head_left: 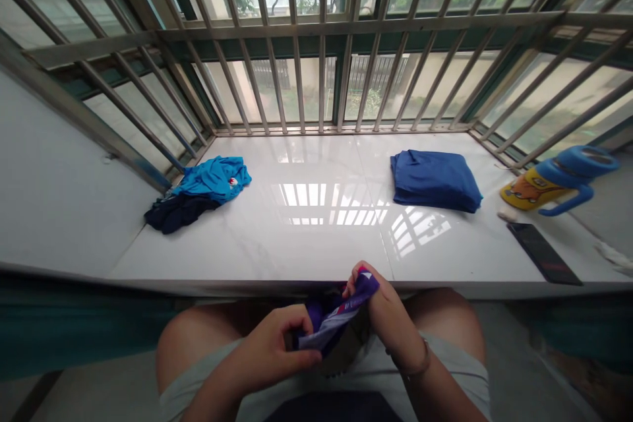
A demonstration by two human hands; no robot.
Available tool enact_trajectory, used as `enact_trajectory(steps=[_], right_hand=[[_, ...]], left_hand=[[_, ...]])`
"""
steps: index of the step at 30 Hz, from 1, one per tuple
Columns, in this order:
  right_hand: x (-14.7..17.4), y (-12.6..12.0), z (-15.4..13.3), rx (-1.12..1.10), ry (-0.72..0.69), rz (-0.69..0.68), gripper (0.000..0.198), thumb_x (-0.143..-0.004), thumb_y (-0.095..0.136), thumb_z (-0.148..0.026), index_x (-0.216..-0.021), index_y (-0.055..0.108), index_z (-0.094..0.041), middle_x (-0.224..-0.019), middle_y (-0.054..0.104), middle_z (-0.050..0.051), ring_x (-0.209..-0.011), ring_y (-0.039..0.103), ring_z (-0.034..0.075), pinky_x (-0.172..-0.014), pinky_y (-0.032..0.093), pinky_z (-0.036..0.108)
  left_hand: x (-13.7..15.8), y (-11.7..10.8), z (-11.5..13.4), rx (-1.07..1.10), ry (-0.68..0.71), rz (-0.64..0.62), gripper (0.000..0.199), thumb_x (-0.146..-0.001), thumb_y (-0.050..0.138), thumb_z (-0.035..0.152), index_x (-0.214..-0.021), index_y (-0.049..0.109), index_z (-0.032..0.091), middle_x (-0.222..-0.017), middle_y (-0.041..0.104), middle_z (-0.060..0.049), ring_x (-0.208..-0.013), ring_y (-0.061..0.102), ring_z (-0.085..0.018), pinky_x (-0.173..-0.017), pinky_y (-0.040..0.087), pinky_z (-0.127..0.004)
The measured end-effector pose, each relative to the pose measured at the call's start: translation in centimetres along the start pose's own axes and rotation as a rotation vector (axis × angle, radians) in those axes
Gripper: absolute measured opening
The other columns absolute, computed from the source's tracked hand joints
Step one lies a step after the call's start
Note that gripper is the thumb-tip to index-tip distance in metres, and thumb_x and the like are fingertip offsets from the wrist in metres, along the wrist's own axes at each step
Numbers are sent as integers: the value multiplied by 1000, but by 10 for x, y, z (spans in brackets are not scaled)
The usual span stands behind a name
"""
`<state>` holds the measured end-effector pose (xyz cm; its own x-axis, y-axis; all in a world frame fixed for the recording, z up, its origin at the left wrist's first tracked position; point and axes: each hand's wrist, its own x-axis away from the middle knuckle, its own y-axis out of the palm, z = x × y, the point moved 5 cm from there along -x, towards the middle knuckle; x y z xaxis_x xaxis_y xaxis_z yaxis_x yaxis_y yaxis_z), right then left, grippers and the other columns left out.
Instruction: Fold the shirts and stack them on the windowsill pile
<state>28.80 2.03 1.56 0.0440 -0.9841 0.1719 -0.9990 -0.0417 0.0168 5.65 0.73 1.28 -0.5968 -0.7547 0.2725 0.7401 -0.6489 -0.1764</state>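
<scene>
Just below the sill's front edge, over my lap, a purple cloth garment (341, 318) with pale and red print is stretched between my hands. My left hand (279, 346) grips its lower left end between thumb and fingers. At the upper right end, my right hand (382, 303) has its fingers closed around the fabric. The cloth is bunched, so its exact kind cannot be made out. To the far left on the sill lies a crumpled bright blue and dark navy clothes pile (210, 182). A folded dark blue cloth (434, 179) rests flat on the right side.
The glossy white sill (306, 250) spans in front of me, backed by metal window bars (321, 72). A blue and yellow bottle (548, 178) with a handle stands at the right. A black phone (542, 252) lies near the front right edge, beside a small pale object (507, 214).
</scene>
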Motion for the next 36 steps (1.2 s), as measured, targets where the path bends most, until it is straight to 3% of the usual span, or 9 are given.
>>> enact_trajectory(steps=[6, 10, 12, 16, 19, 24, 28, 31, 36], right_hand=[[2, -1, -24, 325, -126, 29, 27, -108, 41, -37, -86, 49, -25, -74, 54, -2, -71, 50, 17, -66, 39, 30], [7, 6, -34, 402, -185, -107, 24, -107, 43, -34, -86, 50, -25, -74, 55, -2, -69, 50, 17, -66, 38, 31], [10, 8, -37, 417, -201, -142, 23, -108, 43, -33, -88, 51, -25, -74, 56, -2, -68, 50, 17, -66, 37, 31], [19, 12, -41, 436, -224, -216, 21, -109, 44, -33, -91, 53, -25, -80, 61, -1, -72, 55, 18, -68, 38, 31], [26, 13, -45, 455, -268, -279, 18, -107, 48, -32, -93, 57, -25, -90, 67, 2, -80, 59, 20, -71, 41, 31], [26, -3, -46, 412, -285, -143, 27, -112, 40, -41, -97, 56, -25, -83, 63, 2, -74, 56, 19, -70, 42, 31], [25, -16, -46, 409, -289, -26, 21, -108, 42, -34, -96, 56, -25, -78, 59, -1, -69, 54, 18, -66, 41, 31], [27, -15, -45, 391, -295, 15, 14, -102, 44, -28, -97, 57, -25, -80, 61, -1, -71, 56, 18, -67, 43, 30], [28, -2, -46, 391, -289, 62, 13, -98, 45, -26, -100, 58, -25, -81, 62, 0, -71, 58, 18, -67, 44, 30]], left_hand=[[-9, 6, -4, 88, 168, 85, 42, -91, 80, 36, -69, 47, 20, -156, 56, -16, -145, 53, -35, -120, 41, -45], [-14, 18, -13, 156, 271, 28, 42, -93, 80, 40, -71, 48, 22, -113, 73, -13, -126, 65, -31, -119, 45, -48], [-17, 23, -22, 119, 223, 85, 28, -87, 86, 39, -96, 64, 22, -101, 71, -7, -107, 68, -26, -110, 51, -45], [-24, 30, -34, -90, 175, 207, 92, -78, 94, 35, -159, 53, 30, -142, 64, -13, -129, 62, -31, -118, 47, -50], [-34, 41, -37, -257, 268, 115, 67, -79, 93, 31, -142, 71, 30, -153, 62, -14, -144, 54, -36, -125, 41, -52], [-44, 57, -56, -369, 187, -9, 9, -94, 78, 33, -94, 81, 23, -97, 80, -7, -102, 71, -27, -100, 53, -40], [-40, 63, -70, -240, 76, 62, 17, -92, 82, 37, -101, 81, 23, -105, 82, -6, -101, 74, -26, -96, 55, -37], [-42, 75, -74, -140, 26, 67, 53, -79, 94, 39, -128, 79, 25, -129, 81, -9, -119, 74, -32, -108, 55, -42], [-55, 97, -65, -65, 103, 24, 76, -75, 94, 30, -147, 72, 28, -145, 75, -9, -130, 70, -36, -113, 53, -44]])
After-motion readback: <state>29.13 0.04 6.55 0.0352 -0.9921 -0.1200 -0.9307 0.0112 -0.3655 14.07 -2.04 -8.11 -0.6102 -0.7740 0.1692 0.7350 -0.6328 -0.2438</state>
